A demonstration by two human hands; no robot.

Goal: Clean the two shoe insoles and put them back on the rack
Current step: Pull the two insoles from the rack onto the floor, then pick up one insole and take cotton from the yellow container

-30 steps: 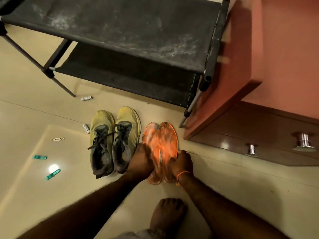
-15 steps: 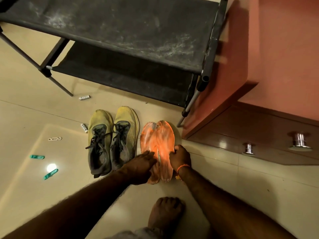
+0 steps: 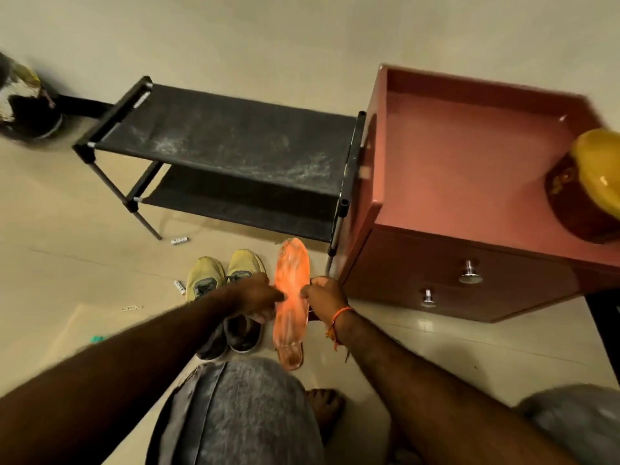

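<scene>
Orange insole [image 3: 291,297] between both hands

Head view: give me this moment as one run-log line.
phase: lifting insoles | left hand: holds orange insole | right hand: holds same stack | shoes: on floor | rack: both shelves bare, dusty
</scene>
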